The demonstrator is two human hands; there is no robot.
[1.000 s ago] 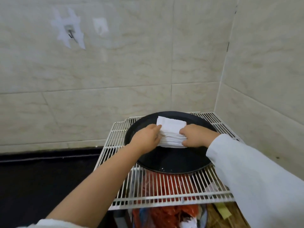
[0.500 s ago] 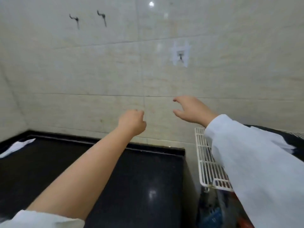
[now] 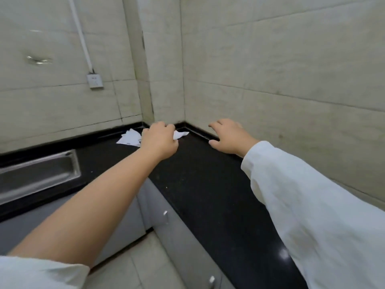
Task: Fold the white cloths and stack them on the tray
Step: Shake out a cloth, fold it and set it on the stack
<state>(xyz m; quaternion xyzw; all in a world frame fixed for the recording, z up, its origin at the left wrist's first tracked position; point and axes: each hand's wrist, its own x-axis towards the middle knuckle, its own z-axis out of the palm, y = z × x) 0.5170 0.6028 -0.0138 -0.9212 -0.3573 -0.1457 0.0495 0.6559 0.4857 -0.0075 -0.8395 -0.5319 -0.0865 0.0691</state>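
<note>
Leftmost, a steel sink [image 3: 37, 174] sits sunk in the black counter [image 3: 208, 184], well apart from the white cloths [image 3: 130, 138] crumpled in the far corner. Reaching over them, the left hand [image 3: 159, 140] has curled fingers; whether they grip cloth I cannot tell, so a careless grab might bunch several together. Nothing blocks the right hand [image 3: 229, 136], fingers spread, empty. No tray is visible.
</note>
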